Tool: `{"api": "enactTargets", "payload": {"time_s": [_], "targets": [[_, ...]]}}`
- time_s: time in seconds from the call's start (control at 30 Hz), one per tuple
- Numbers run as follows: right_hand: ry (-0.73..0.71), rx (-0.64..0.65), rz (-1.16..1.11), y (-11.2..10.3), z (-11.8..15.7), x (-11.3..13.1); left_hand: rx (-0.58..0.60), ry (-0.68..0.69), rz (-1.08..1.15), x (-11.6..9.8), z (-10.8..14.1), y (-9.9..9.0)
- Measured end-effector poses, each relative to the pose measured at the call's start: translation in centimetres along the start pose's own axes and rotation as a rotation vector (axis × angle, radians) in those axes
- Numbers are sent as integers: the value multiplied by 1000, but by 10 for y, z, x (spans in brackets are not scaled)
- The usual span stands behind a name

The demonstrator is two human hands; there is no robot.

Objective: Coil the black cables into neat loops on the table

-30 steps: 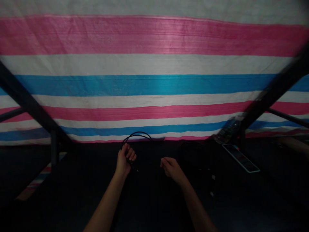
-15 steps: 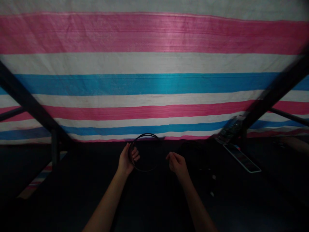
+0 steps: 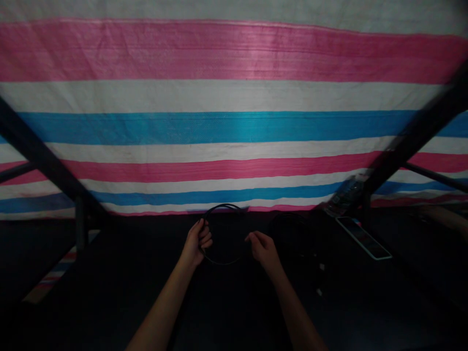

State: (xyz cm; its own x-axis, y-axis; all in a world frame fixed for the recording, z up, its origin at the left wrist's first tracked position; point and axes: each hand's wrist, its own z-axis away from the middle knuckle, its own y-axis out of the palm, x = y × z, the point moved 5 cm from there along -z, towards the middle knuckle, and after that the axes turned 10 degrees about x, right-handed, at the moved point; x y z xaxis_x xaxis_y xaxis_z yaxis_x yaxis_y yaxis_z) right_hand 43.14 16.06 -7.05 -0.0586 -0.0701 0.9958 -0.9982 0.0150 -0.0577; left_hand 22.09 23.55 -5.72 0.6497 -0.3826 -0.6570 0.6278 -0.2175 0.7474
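Observation:
A thin black cable is wound in a round loop above the dark surface. My left hand is closed around the loop's left side. From there the lower part of the cable curves across toward my right hand, whose thumb and fingers are pinched together on it; the exact spot is hard to see in the dark. Beside my right hand lies a second coil of black cable, faint against the surface, with small pale connector ends close by.
A phone with a pale edge lies at the right, near a clear plastic bottle or package. Dark slanting frame bars stand on both sides before a striped sheet. Another person's arm shows at the right edge.
My right hand has moved slightly left, nearer the loop. My left hand has turned a little, its fingers now wrapped more closely over the cable.

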Motion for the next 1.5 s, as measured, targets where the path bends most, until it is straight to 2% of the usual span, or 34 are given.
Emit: {"api": "enactTargets", "payload": {"time_s": [0.1, 0.23, 0.33, 0.4, 0.5, 0.57, 0.6, 0.7, 0.77, 0.8, 0.87, 0.93, 1.03, 1.13, 1.27, 1.4, 1.5], "targets": [[21, 56, 74, 12, 2, 3, -106, 42, 95, 2, -1, -4], [37, 225, 178, 27, 7, 13, -213, 120, 177, -1, 0, -10], [113, 351, 306, 27, 12, 15, -254, 224, 156, -19, 2, -18], [256, 444, 344, 23, 18, 9, -287, 314, 128, -38, 4, -26], [442, 593, 285, 17, 27, -1, -333, 442, 99, -63, 9, -39], [428, 600, 209, 13, 26, -1, -346, 478, 93, -72, 11, -43], [386, 558, 181, 12, 23, 0, -344, 473, 95, -73, 11, -43], [200, 300, 150, 5, 12, 6, -302, 385, 95, -61, 9, -32], [94, 148, 145, 4, 7, 10, -257, 287, 95, -42, 7, -19], [58, 115, 144, 6, 7, 12, -232, 230, 100, -31, 7, -11], [6, 128, 150, 17, 8, 15, -188, 124, 124, -7, 7, 2], [-29, 209, 173, 31, 11, 18, -163, 54, 161, 13, 9, 12], [-37, 347, 232, 52, 19, 18, -177, 9, 252, 30, 12, 17], [10, 420, 273, 63, 23, 14, -215, -7, 338, 34, 11, 12], [13, 459, 304, 66, 24, 15, -246, -11, 415, 35, 6, 3], [101, 399, 356, 65, 22, 13, -199, -15, 425, 43, 5, 4], [51, 341, 294, 63, 19, 16, -162, 22, 403, 51, 8, 11]]}}
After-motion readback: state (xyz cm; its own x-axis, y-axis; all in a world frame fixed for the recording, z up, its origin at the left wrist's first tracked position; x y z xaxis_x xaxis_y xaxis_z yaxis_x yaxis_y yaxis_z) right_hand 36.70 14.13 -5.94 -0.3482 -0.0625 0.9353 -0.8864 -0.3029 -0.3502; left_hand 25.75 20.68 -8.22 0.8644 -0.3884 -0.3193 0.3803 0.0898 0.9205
